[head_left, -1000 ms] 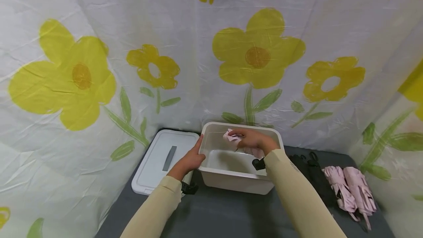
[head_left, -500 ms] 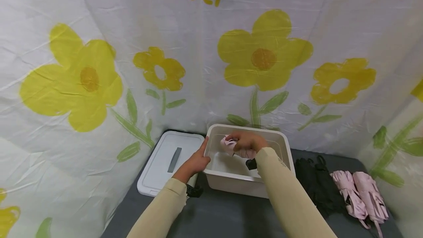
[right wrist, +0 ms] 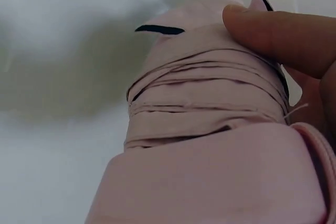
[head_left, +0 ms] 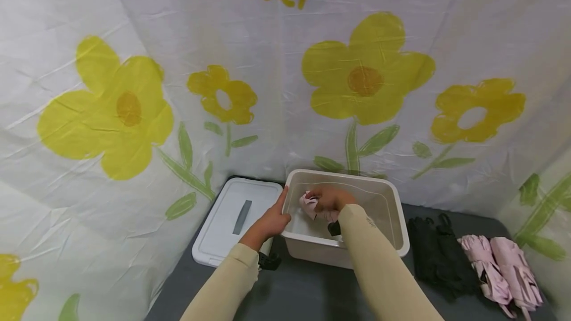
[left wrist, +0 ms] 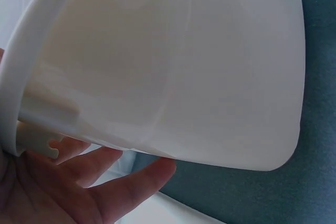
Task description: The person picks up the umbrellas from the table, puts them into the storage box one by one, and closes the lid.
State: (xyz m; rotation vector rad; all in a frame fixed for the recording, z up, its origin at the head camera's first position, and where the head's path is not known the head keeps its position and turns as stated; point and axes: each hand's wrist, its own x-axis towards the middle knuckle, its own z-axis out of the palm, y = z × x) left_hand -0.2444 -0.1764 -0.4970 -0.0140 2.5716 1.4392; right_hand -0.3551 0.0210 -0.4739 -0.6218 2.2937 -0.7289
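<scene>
A white plastic bin (head_left: 392,222) stands on the dark table. My right hand (head_left: 330,200) is inside it and grips a folded pink umbrella (head_left: 309,202); the right wrist view shows the wrapped pink fabric (right wrist: 210,129) with my thumb (right wrist: 278,40) over it. My left hand (head_left: 269,222) rests against the bin's left wall (left wrist: 173,77), thumb by the rim and straight fingers (left wrist: 126,182) spread under the wall's outside.
A white lid (head_left: 232,222) with a grey handle lies left of the bin. Right of it lie a black folded umbrella (head_left: 434,254) and two pink ones (head_left: 501,271). A flower-printed sheet (head_left: 357,78) hangs close behind.
My right hand has lowered the pink umbrella deeper into the bin, toward its left side. The head view has shifted slightly. My left hand stays at the bin's wall.
</scene>
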